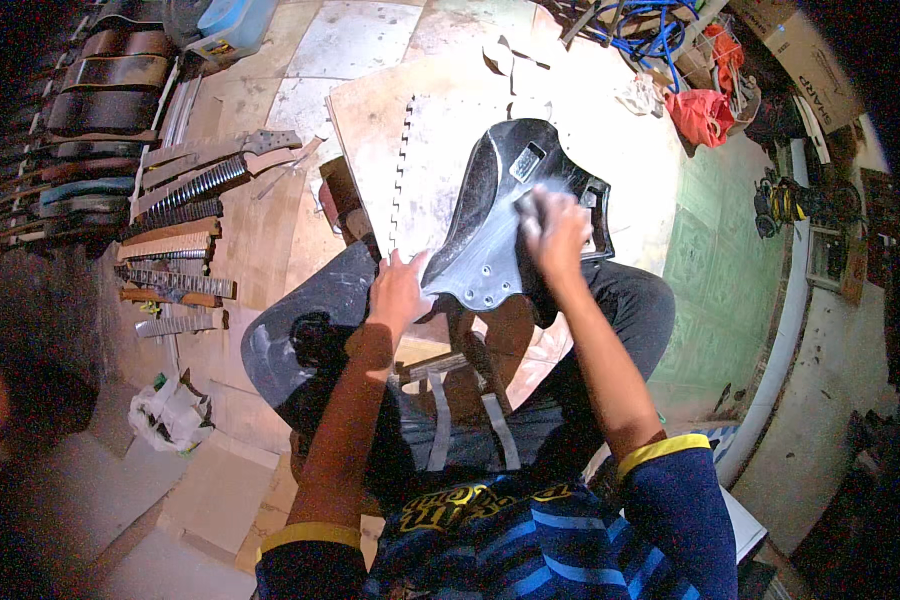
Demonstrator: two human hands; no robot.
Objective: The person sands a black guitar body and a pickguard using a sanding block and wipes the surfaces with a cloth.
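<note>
A black guitar body (pixel 480 230), coated in pale dust over much of its lower part, lies on a light board (pixel 370 120) in front of me, with a cutout near its top and several holes near the bottom. My left hand (pixel 398 285) grips its lower left corner. My right hand (pixel 555 235) is on its right half, fingers curled over a small dark object (pixel 530 205), blurred and partly covered, which presses on the dusty surface.
Guitar necks (pixel 190 275) and stacked guitar bodies (pixel 105 105) lie at the left, near a white bag (pixel 170 410). Blue hose (pixel 635 30), red cloth (pixel 700 115) and cardboard (pixel 800 55) are at the upper right. My bent legs (pixel 640 310) flank the board's near side.
</note>
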